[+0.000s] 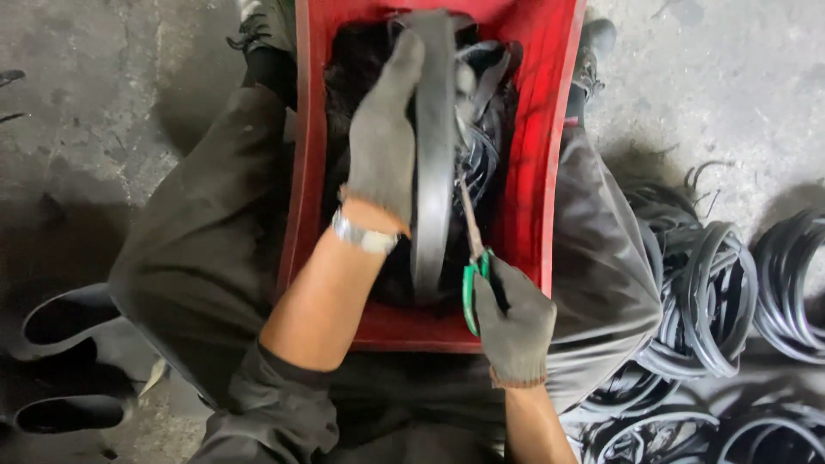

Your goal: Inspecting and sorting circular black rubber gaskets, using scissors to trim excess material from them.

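Gloved left hand (384, 142) grips a black rubber ring (432, 155) over a red crate (541, 155); right hand (514, 322) grasps green-handled scissors (472, 262). Blades could slip and nick the ring.

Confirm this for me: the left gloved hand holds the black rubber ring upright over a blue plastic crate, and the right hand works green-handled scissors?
Not quite: the head view shows a red plastic crate, not blue. The left gloved hand does hold the black rubber ring upright, and the right hand works the green-handled scissors.
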